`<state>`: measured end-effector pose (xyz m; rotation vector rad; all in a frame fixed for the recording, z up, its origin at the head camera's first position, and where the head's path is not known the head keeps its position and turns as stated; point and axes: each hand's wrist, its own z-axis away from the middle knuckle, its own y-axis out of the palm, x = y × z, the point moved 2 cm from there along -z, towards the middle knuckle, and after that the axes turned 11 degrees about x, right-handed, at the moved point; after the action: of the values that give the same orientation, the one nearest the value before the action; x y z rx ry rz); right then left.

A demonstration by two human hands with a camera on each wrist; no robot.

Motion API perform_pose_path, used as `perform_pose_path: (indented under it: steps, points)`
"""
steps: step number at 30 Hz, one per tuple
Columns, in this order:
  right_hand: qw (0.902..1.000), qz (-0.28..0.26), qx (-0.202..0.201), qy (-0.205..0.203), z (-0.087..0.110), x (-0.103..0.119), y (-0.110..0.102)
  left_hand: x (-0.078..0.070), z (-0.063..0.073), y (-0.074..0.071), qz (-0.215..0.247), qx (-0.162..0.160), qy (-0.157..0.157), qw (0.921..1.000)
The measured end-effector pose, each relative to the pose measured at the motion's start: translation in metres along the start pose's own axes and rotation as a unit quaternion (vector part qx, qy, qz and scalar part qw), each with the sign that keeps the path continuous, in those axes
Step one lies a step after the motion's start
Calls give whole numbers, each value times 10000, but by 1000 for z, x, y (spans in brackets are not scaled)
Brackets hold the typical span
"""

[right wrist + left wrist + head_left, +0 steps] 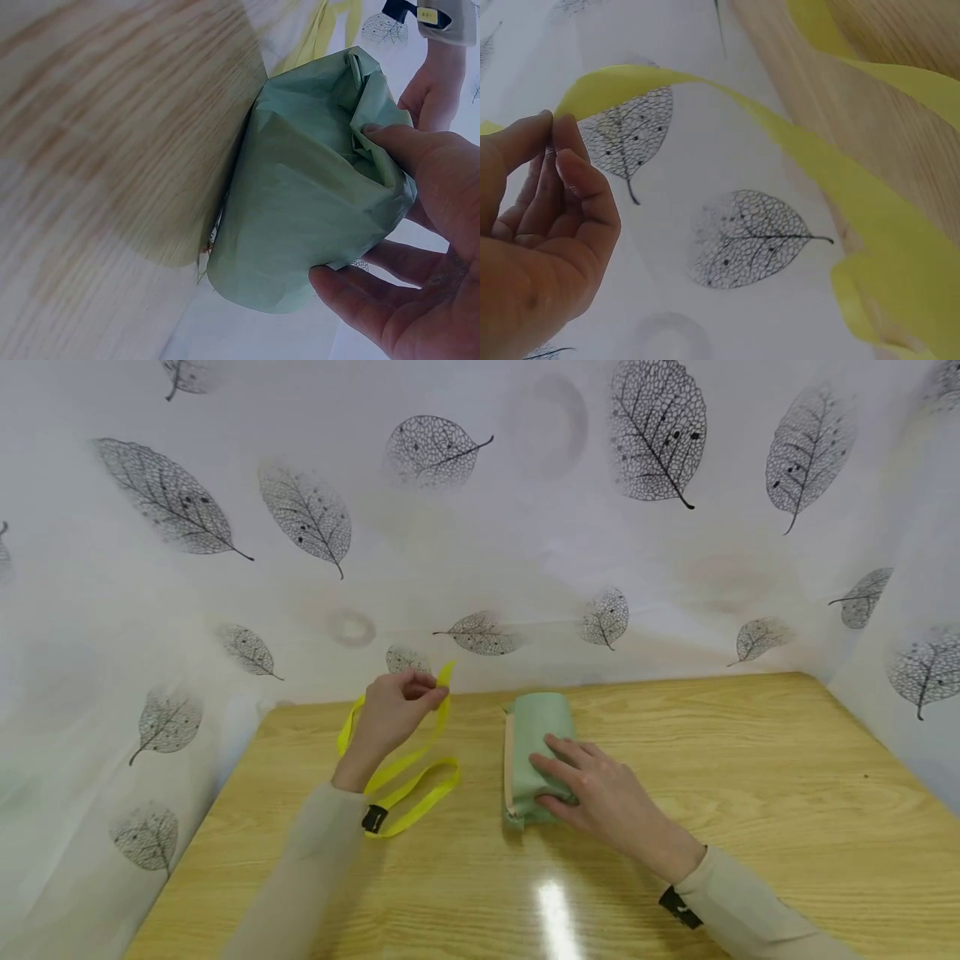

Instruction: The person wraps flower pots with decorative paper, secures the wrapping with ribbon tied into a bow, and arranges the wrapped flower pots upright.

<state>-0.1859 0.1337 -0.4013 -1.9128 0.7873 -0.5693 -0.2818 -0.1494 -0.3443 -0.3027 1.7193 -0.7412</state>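
Note:
In the head view my left hand (396, 710) is raised toward the back of the table, pinching a flat yellow ribbon (445, 677) between thumb and fingertips. From there the ribbon (855, 206) hangs in long loose loops beside the hand, and a short free end pokes up past the fingers. To the right, a soft green bundle (536, 735) lies on the table, with a tan strip along its left edge. My right hand (611, 797) holds its right side, fingers spread over the top. The thumb presses the folded, crumpled end of the bundle (315, 172).
The wood-grain table (750, 760) carries the bundle, with its back edge against a white leaf-print sheet (525, 552) that also runs up both sides. Small black cameras sit at both sleeve cuffs, one (375, 818) beside the ribbon loops.

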Motion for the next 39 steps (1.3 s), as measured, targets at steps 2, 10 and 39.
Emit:
perform_pose_path:
  steps: [2,10,39]
  points:
    - [10000,-3,9,4,0,0,0,2,-9,3,90,-17,-55,9999]
    - [10000,0,57,19,-1,1,1,-10,-44,21,311,63,142,9994]
    - [9998,0,157,109,-2,0,1,-22,7,77,-577,1581,2300,9585]
